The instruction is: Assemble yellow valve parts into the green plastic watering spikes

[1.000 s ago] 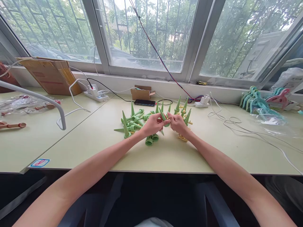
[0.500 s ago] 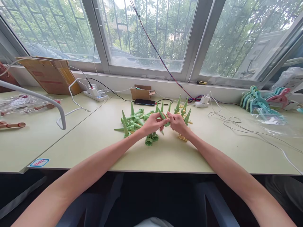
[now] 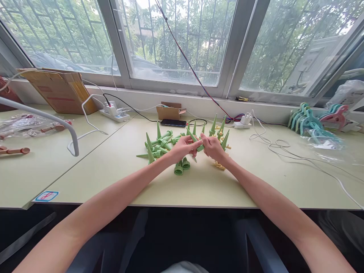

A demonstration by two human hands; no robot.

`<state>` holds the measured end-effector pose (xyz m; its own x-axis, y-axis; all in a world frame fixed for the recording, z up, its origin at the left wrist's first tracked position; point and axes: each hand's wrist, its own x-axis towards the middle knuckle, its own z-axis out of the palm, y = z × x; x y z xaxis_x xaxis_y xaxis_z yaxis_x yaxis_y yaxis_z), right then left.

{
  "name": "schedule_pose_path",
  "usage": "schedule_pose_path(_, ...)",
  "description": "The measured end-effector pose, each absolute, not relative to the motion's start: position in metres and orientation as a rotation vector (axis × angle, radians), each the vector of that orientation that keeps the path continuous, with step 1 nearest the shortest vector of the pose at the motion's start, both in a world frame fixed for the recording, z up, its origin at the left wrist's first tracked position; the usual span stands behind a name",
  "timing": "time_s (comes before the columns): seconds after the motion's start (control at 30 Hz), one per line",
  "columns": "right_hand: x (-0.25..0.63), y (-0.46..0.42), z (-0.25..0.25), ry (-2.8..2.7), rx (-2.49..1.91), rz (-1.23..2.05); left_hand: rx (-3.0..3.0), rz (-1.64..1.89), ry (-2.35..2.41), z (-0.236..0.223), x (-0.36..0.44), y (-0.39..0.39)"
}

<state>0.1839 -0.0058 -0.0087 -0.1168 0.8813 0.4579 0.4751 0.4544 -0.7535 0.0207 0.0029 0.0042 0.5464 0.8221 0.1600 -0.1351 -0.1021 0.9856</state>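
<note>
Between both hands, over the middle of the table, is a green plastic watering spike (image 3: 195, 138), its tip slanting up and to the left. My left hand (image 3: 182, 148) grips its body with thumb and fingers. Closed at the spike's wide end is my right hand (image 3: 213, 147); whatever small part its fingertips may pinch is hidden. A pile of similar green spikes (image 3: 163, 143) lies by my left hand, some standing on their bases. Beyond my right hand stand several upright spikes (image 3: 213, 127), with small yellow plastic pieces (image 3: 218, 165) around them, partly covered by the hand.
Behind the pile lie a phone (image 3: 173, 123) and a small open carton (image 3: 170, 111). A power strip (image 3: 115, 113) sits back left near a large cardboard box (image 3: 61, 91). White cables (image 3: 270, 142) cross the right side, near coloured hangers (image 3: 308, 121). A white metal tube (image 3: 74, 138) arches at left.
The spike in my hands has tilted slightly more to the left. Both hands stay in nearly the same place, and the piles look unchanged.
</note>
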Motion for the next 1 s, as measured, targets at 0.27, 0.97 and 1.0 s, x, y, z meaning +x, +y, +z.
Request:
schedule_pose_path(0.27, 0.1825, -0.0072, -0.0071, -1.766, -1.145, 0.545, 1.246, 0.822, 0.606, 0.0059, 0.0187, 0.0042)
schedule_pose_path(0.97, 0.1792, -0.0045, -0.0143, -1.769, -1.175, 0.446, 1.265, 0.915, 0.705, 0.0046, 0.0247, 0.0019)
schedule_pose_path(1.0, 0.1788, -0.0050, -0.0139, -1.769, -1.180, 0.430, 1.268, 0.931, 0.707, 0.0039, 0.0251, 0.0026)
